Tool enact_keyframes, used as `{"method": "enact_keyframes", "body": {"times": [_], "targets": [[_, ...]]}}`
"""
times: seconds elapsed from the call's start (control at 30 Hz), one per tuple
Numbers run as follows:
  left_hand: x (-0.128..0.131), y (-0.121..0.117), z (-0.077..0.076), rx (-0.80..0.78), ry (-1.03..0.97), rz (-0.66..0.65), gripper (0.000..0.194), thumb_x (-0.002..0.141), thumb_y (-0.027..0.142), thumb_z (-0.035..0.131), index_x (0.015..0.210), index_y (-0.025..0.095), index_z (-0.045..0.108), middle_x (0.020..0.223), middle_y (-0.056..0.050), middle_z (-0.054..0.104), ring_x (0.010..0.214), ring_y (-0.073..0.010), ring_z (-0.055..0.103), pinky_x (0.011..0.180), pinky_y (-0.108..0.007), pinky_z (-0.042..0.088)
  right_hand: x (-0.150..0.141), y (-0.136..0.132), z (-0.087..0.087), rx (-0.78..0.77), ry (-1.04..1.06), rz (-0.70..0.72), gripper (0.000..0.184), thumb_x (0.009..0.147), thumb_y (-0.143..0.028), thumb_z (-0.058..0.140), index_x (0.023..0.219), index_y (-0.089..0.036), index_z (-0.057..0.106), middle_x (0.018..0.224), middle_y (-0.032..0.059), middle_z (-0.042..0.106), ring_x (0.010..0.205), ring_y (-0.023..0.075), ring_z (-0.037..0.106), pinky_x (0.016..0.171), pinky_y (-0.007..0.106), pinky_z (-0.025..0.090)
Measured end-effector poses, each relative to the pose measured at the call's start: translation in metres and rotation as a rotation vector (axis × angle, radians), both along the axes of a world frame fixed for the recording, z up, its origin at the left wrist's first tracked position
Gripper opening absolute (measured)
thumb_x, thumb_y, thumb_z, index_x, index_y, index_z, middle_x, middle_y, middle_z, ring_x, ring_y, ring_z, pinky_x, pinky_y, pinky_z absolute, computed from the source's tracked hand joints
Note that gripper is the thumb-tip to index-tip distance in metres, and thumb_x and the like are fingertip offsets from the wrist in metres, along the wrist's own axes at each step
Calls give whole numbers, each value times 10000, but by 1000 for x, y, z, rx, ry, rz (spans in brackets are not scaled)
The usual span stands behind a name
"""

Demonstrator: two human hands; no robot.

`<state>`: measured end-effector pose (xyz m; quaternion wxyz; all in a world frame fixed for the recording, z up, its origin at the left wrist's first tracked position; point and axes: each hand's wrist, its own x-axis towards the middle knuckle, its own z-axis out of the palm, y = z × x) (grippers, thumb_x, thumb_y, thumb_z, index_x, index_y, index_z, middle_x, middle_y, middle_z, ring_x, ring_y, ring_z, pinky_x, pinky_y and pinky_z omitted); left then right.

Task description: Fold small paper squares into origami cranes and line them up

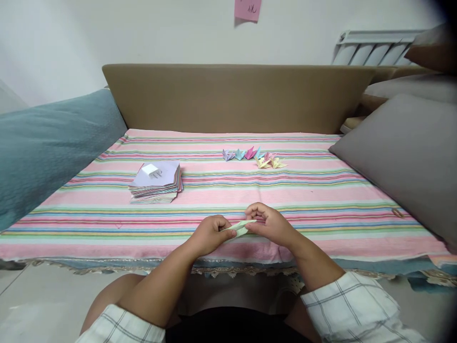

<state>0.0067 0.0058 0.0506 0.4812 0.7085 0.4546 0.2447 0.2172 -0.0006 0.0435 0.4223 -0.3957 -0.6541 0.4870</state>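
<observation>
A pale green folded paper (241,227) is held over the near part of the striped cloth. My left hand (213,234) pinches its left end between thumb and fingers. My right hand (268,223) is at the paper's right tip, its thumb touching or very close to the edge and its fingers curled. Whether the right fingers grip the tip cannot be made out. Beyond my hands stands a group of small folded paper cranes in purple, blue, pink and yellow, among them a magenta crane (252,153) and a yellow crane (277,163).
To the left lies a stack of square paper (157,183) with a white plug adapter (150,170) on top. The striped cloth (214,186) covers the seat. A teal cushion (53,147) and a grey pillow (403,162) flank it. A small brown ring-like object (397,213) lies at right.
</observation>
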Motion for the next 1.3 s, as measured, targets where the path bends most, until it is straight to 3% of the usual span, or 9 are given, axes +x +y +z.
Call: {"method": "enact_keyframes", "body": {"times": [0.1,0.2,0.33,0.57,0.8,0.9,1.03,1.17,1.3], "targets": [[1,0,-5,-112,-81,51,308,664,447,650,630,148,585,539,37,465,493,-86,389,477,-210,267,-2,0,-5,-181,118,23,487,631,-295,753,1084,-232,589,892,24,636,778,154,578,663,268,453],[4,0,-7,-144,-123,87,329,648,463,661,641,143,581,524,43,456,488,-81,378,479,-206,260,-4,-1,-5,-271,125,36,347,691,-353,696,1000,-201,648,808,19,648,721,149,574,639,269,443],[6,-2,-5,-109,-115,120,326,649,467,655,641,150,580,544,42,462,506,-89,390,497,-214,276,-6,-1,-1,-224,152,1,270,706,-362,673,919,-195,681,815,17,660,771,168,579,683,284,442],[10,-4,-5,152,0,134,235,710,386,618,609,174,616,651,2,527,627,-131,488,581,-234,347,-5,0,-5,-189,57,-56,287,686,-366,692,916,-195,671,746,6,636,625,122,527,568,249,405],[14,-7,-3,230,53,58,201,725,341,609,611,177,625,669,-2,537,654,-133,507,596,-236,354,-8,1,-7,-198,141,-75,197,633,-352,739,654,-174,657,831,28,640,722,138,558,617,253,431],[16,-6,-7,102,-50,124,232,686,378,645,600,165,612,617,13,525,594,-114,477,561,-229,338,-12,1,-10,-294,268,-127,217,621,-366,750,700,-184,662,836,17,635,721,127,556,643,254,444],[22,-5,-18,-282,-393,304,357,602,482,702,588,155,561,478,60,450,436,-60,349,458,-207,267,-23,-3,-14,-501,405,-82,370,640,-396,743,961,-243,640,920,9,622,795,131,571,656,249,457],[31,-8,-24,-349,-608,423,388,512,451,781,586,135,568,501,44,526,449,-54,395,458,-194,291,-35,-5,-18,-554,390,-112,334,588,-402,775,798,-171,657,770,3,613,694,103,560,623,226,435],[34,-11,-22,-444,-689,399,398,497,435,800,577,132,556,493,22,561,433,-66,429,436,-195,307,-37,-2,-22,-500,423,-166,316,583,-416,769,638,-142,620,634,-21,577,582,78,511,593,233,417]]}}
